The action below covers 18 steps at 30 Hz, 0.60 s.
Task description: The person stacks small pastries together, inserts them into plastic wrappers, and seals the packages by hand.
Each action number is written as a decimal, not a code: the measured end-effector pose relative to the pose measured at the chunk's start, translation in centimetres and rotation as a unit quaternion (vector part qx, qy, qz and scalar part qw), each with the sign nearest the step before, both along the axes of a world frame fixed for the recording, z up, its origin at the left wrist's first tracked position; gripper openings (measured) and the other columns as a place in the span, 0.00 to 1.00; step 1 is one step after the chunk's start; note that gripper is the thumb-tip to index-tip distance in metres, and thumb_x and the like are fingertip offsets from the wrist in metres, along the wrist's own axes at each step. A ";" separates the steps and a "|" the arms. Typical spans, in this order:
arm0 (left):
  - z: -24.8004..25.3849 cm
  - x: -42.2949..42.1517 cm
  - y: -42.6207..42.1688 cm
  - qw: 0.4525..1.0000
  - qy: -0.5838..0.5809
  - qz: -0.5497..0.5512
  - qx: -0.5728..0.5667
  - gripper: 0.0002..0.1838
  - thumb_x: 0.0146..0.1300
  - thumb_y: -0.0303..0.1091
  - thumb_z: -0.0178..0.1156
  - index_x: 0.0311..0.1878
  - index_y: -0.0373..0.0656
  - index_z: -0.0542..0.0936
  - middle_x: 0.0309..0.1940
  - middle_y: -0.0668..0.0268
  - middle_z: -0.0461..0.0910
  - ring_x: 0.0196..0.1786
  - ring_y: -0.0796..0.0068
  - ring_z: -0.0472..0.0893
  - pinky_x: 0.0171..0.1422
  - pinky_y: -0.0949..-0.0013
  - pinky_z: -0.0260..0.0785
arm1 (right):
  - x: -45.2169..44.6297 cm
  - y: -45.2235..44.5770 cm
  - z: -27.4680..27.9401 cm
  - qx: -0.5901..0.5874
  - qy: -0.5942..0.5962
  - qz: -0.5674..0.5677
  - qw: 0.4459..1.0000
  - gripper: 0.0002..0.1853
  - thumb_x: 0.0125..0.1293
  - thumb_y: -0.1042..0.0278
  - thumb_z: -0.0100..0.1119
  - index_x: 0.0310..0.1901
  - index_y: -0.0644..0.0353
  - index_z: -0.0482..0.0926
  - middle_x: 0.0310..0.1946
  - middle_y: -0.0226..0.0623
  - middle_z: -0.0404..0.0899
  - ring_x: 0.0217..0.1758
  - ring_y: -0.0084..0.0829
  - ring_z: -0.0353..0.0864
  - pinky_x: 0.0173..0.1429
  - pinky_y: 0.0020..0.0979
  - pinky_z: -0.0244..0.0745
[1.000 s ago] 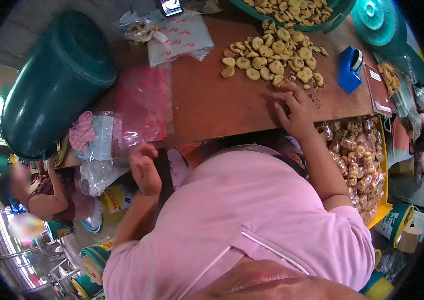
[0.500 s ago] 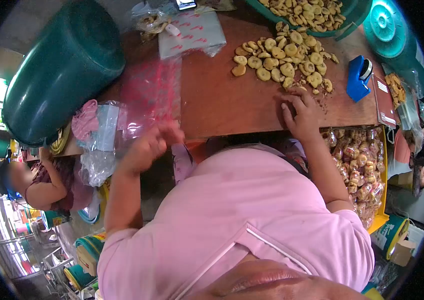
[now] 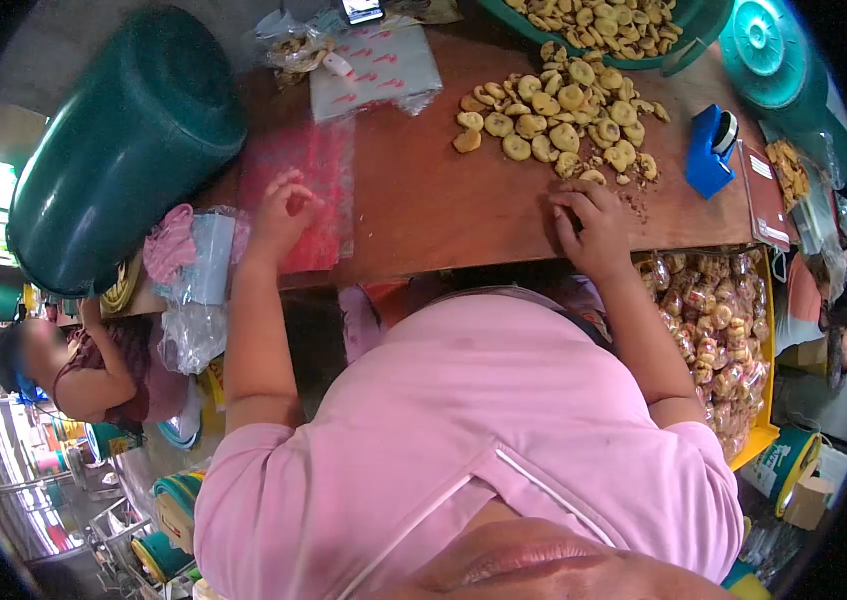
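Over the red-printed clear plastic bags on the brown table is my left hand, its fingers curled and partly spread, with nothing visible in them. My right hand rests on the table near the front edge, fingers bent and apart, holding nothing I can see. Just beyond its fingertips lies a loose pile of round, flat yellow-brown cookies. More of these fill a green basin at the far edge. A blue tape dispenser stands right of the pile.
A large dark green bin leans at the left. Beside it are a pink cloth and crumpled plastic. A yellow crate of packed cookies stands below the table at right. Another person is at far left.
My left hand has moved forward from the table's front edge onto the red-printed bags. My right hand has stayed near the cookie pile. The view has shifted slightly.
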<state>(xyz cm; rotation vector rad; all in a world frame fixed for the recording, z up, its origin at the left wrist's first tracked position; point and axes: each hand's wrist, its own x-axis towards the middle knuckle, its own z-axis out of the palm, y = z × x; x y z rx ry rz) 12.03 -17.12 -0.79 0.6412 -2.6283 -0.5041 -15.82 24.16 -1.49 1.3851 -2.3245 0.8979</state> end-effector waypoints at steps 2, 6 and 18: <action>-0.7 0.2 -0.4 1.000 0.021 -0.004 -0.019 0.08 0.65 0.36 0.69 0.40 0.42 0.83 0.63 0.58 0.78 0.69 0.53 0.75 0.69 0.59 0.70 | 0.1 0.1 0.3 0.004 0.000 0.009 1.000 0.08 0.63 0.69 0.65 0.43 0.56 0.85 0.48 0.39 0.83 0.52 0.45 0.81 0.57 0.44 0.73; -0.4 0.5 -2.1 1.000 -0.002 0.005 0.030 0.08 0.68 0.37 0.68 0.40 0.44 0.81 0.58 0.61 0.81 0.65 0.63 0.79 0.66 0.63 0.72 | -0.3 0.3 0.2 0.034 -0.013 0.014 0.999 0.08 0.63 0.70 0.64 0.43 0.57 0.84 0.47 0.39 0.83 0.51 0.46 0.81 0.56 0.43 0.73; 3.3 -10.2 14.7 0.979 -0.009 -0.141 0.148 0.17 0.70 0.40 0.65 0.55 0.41 0.79 0.69 0.56 0.76 0.75 0.52 0.70 0.78 0.55 0.62 | 0.1 0.1 1.0 0.049 -0.021 0.021 0.998 0.07 0.64 0.70 0.63 0.43 0.56 0.84 0.45 0.38 0.85 0.49 0.45 0.82 0.54 0.43 0.75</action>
